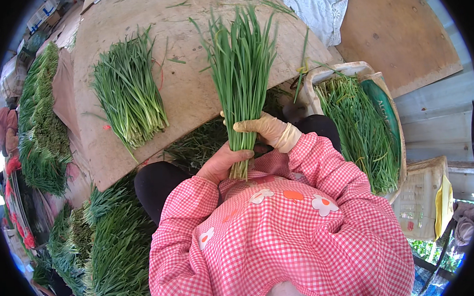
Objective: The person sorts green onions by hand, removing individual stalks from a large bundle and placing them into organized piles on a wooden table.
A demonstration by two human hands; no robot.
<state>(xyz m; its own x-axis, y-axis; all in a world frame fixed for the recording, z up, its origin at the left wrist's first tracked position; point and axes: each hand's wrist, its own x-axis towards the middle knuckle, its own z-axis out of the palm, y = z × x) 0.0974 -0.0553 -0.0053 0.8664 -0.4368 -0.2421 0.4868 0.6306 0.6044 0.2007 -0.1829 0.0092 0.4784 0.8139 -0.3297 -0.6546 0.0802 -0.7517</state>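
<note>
A bunch of green garlic chives (243,76) stands nearly upright before my chest, leaf tips pointing away from me. My left hand (227,160), bare, wraps the pale stem ends at the bottom of the bunch. Just above it, my right hand (270,130), in a pale glove, grips the stems with its thumb across the front. Most fingers of both hands are hidden behind the stems. On the wooden board (187,96) to the left lies another bundle of chives (129,89), its cut ends towards me.
At my right stands a white crate (312,91) full of chives (353,127), with a slatted plastic crate (416,203) behind it. Large piles of chives (116,248) lie at lower left and farther left (43,120). A patterned cloth (318,9) hangs at the board's far edge.
</note>
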